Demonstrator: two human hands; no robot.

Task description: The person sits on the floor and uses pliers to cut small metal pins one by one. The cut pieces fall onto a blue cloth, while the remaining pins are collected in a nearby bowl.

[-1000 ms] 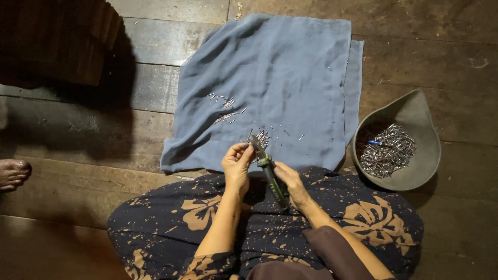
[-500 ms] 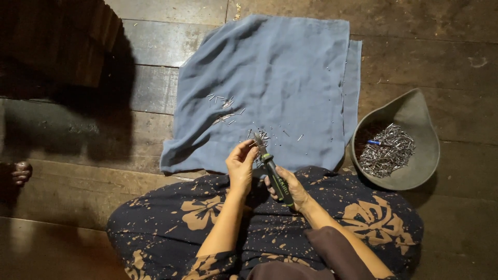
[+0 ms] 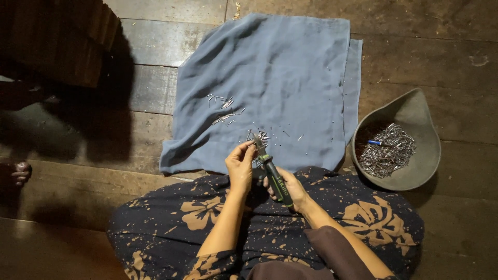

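My right hand [image 3: 290, 187] grips the green-and-black handles of a pair of pliers [image 3: 272, 176], whose metal jaws point up toward the cloth. My left hand [image 3: 241, 165] pinches a small metal piece [image 3: 253, 142] at the pliers' tip with thumb and forefinger. Both hands hover over the near edge of a blue-grey cloth [image 3: 270, 78] spread on the wooden floor. Small metal bits [image 3: 223, 109] lie scattered on the cloth, with a little cluster [image 3: 263, 137] just behind the pliers' jaws.
A grey bowl-like dish [image 3: 410, 114] at the right holds a heap of shiny metal pieces [image 3: 386, 153] and a small blue item [image 3: 374, 142]. A dark wooden object [image 3: 52, 36] stands at top left. Another person's toes [image 3: 21, 173] show at the left edge. My patterned skirt [image 3: 207, 218] covers my lap.
My hands and the pliers stay nearly in place; my left fingers have closed in on the pliers' tip. The foot at the left edge has drawn back out of view.
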